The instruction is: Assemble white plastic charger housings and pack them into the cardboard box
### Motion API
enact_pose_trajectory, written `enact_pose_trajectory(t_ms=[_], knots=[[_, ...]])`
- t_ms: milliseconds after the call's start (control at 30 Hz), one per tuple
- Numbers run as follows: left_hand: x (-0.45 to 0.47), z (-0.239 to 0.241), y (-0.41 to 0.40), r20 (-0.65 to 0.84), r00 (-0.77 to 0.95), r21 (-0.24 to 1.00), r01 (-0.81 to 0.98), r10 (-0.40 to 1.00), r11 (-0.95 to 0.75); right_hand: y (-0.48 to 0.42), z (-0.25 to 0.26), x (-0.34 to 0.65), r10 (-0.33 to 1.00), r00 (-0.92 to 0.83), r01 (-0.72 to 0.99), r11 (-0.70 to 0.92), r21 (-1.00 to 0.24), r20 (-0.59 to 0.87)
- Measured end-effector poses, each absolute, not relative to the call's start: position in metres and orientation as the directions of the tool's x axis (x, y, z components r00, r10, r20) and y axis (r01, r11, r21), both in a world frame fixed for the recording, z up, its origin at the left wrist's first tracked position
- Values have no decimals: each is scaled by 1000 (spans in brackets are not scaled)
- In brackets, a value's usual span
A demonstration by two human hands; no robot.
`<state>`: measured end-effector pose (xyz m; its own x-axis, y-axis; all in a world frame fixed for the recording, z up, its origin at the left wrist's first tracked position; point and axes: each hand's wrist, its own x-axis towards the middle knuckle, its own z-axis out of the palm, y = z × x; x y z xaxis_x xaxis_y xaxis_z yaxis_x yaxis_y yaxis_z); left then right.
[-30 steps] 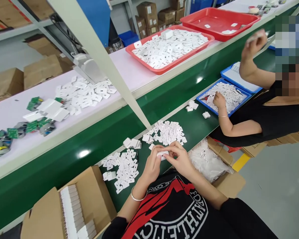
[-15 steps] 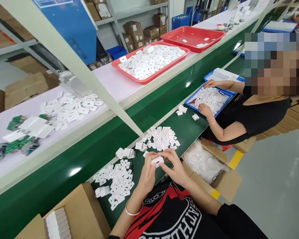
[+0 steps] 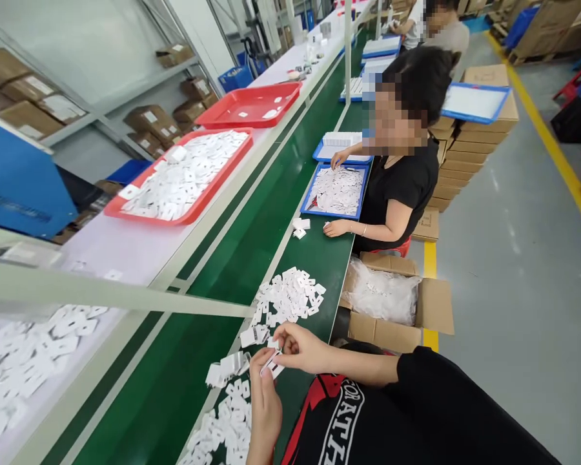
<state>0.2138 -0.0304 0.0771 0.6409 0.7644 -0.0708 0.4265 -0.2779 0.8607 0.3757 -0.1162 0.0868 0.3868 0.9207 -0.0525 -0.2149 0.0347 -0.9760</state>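
My left hand (image 3: 264, 397) and my right hand (image 3: 297, 347) meet over the near edge of the green belt (image 3: 213, 303), both pinched on one small white flat piece (image 3: 272, 366). A pile of the same white pieces (image 3: 290, 300) lies just beyond my right hand. Another pile (image 3: 225, 426) lies left of my left hand, with a short stack of folded white pieces (image 3: 225, 369) beside it.
A co-worker in black sits further along the belt, hands at a blue tray (image 3: 336, 192) of white pieces. Two red trays (image 3: 184, 177) (image 3: 252, 103) stand on the white shelf at left. An open carton with a plastic bag (image 3: 390, 300) stands right of me. Stacked cartons (image 3: 469, 129) behind.
The view has swung right and up along the line. My hands stay together on the white piece, now lower in the picture. The co-worker's hands rest at the blue trays.
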Motion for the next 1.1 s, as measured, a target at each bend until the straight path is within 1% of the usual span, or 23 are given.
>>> enact_pose_trajectory(t_ms=[100, 167, 233, 333, 500, 633, 767, 867, 967, 1033, 1100], knots=[[211, 80, -25, -7, 639, 865, 390, 769, -315, -114, 87, 369, 913, 381, -150, -92, -984, -143], [212, 81, -19, 47, 639, 859, 365, 767, -358, -112, 88, 366, 930, 310, -117, -168, -979, -197], [213, 83, -13, 84, 651, 845, 354, 754, -400, -107, 86, 362, 942, 232, -160, -210, -965, -243], [216, 85, -5, 95, 665, 820, 370, 741, -437, -98, 81, 357, 947, 207, -249, -192, -949, -246], [215, 80, 3, 105, 628, 788, 420, 771, -450, -81, 70, 352, 956, 221, -301, -121, -946, -193], [210, 68, 9, 141, 655, 759, 410, 743, -506, -72, 63, 352, 954, 192, -328, -160, -931, -232], [211, 60, 13, 145, 683, 764, 382, 716, -520, -68, 56, 354, 943, 195, -340, -194, -920, -271], [217, 62, 12, 129, 643, 810, 371, 755, -455, -66, 54, 356, 942, 215, -316, -183, -931, -258], [224, 66, 8, 27, 576, 880, 374, 817, -292, -65, 57, 362, 943, 237, -258, -171, -951, -234], [227, 67, 7, -55, 527, 901, 393, 848, -185, -65, 63, 369, 943, 265, -163, -164, -973, -203], [228, 66, 6, -104, 496, 902, 411, 862, -128, -64, 69, 378, 940, 307, -32, -149, -988, -151]])
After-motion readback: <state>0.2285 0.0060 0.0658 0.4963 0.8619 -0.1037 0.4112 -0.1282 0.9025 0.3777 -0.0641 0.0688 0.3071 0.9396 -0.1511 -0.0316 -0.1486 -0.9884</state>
